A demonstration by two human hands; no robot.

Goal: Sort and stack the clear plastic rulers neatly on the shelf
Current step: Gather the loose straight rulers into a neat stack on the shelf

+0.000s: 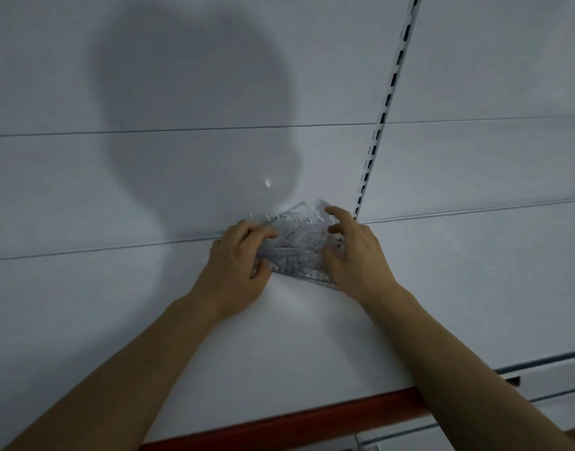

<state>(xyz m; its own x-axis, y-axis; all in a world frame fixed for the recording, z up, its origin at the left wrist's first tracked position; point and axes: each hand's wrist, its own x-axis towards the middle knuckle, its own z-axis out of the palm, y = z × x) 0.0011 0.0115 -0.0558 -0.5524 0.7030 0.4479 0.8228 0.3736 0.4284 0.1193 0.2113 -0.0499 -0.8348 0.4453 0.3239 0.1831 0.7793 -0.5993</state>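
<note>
A bundle of clear plastic rulers [297, 242], triangular in outline with printed scale marks, lies on the white shelf [279, 353] near its back edge. My left hand [238, 265] grips the bundle's left side, thumb under and fingers curled over the top. My right hand [354, 252] holds the right side, thumb pressed on the rulers and index finger lifted above the upper corner. The lower right end of the bundle is hidden under my right hand.
The white back panel [182, 92] rises behind the shelf, carrying a large shadow. A slotted upright rail [382, 115] runs down to the shelf just right of the rulers. The shelf's front edge has a red strip [279, 421]. More white shelving [553, 382] shows at the lower right.
</note>
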